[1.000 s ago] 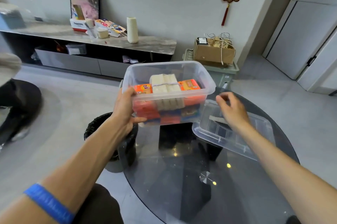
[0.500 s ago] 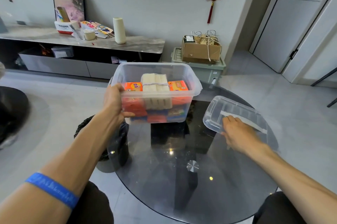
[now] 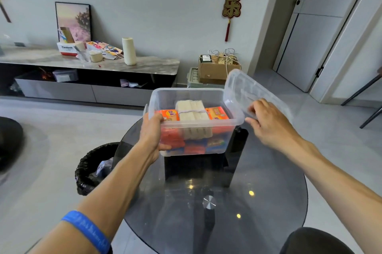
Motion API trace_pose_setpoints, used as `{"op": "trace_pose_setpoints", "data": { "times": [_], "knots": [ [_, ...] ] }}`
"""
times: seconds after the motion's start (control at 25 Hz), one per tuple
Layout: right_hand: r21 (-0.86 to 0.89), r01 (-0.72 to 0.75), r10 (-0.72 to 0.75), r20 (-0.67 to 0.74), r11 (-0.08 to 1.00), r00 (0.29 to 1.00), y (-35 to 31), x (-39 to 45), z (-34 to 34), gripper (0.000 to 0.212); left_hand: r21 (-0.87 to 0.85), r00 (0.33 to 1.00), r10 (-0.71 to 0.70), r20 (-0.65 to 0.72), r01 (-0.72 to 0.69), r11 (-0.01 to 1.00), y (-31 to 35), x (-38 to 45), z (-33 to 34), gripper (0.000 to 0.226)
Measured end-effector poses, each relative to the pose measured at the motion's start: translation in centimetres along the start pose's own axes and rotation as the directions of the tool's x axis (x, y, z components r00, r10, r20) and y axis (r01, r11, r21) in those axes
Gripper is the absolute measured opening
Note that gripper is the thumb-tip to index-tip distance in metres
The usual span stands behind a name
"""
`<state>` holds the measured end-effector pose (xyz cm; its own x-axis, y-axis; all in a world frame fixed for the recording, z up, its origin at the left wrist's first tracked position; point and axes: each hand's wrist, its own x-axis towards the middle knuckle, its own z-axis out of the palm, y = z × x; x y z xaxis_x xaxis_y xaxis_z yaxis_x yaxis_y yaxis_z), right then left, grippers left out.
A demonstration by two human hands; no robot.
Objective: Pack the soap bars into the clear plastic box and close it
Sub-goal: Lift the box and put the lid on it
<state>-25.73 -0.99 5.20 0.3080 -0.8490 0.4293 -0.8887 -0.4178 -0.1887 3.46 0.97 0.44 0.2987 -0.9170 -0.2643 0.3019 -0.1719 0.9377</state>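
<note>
My left hand [image 3: 152, 134] is gripping the left end of the clear plastic box [image 3: 194, 121], thumb hooked over the rim, fingers [image 3: 165, 147] wrapped under the near lower corner. The box is resting on the far edge of the round glass counter [image 3: 227, 202], open at the top.

Inside, the soap bars [image 3: 193, 127] are sitting in layers. A pale bundle [image 3: 191, 110] bound with a thin band is lying on top in the middle, an orange pack [image 3: 169, 114] just left of it, next to my left thumb, another orange pack [image 3: 218, 112] just right of it. Lower layers are showing red, orange and blue through the front wall.

My right hand [image 3: 268, 124] is holding the clear lid [image 3: 246, 90] by its near edge, fingers curled around it; the exact pinch is blurred. The lid is tilting up and away from the hand, its lower corner just beside the box's right rim, whether touching I cannot tell. The lid is not covering the box.

A blue wristband [image 3: 86, 231] is sitting on my left forearm. A black-lined bin [image 3: 95, 168] is standing on the floor below my left arm.
</note>
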Motion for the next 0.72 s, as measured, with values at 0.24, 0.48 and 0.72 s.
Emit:
{"op": "trace_pose_setpoints", "data": {
  "times": [0.24, 0.48, 0.72],
  "knots": [
    [0.017, 0.192, -0.193, 0.086, 0.981, 0.978, -2.2, 0.8, -1.9, 0.016, 0.182, 0.994, -0.02, 0.109, 0.0, 0.983, -0.7, -0.9, 4.7, 0.039],
    [0.054, 0.258, -0.264, 0.199, 0.965, 0.944, -5.7, 2.2, 0.8, 0.016, 0.238, 0.992, -0.052, 0.111, 0.025, 0.971, 0.1, -0.3, 3.6, 0.065],
    [0.249, 0.142, -0.191, 0.185, 0.958, 0.964, -6.5, 2.9, 3.0, 0.017, 0.281, 0.998, 0.04, 0.057, -0.055, 0.958, 0.2, 1.1, 4.6, 0.031]
  ]
}}
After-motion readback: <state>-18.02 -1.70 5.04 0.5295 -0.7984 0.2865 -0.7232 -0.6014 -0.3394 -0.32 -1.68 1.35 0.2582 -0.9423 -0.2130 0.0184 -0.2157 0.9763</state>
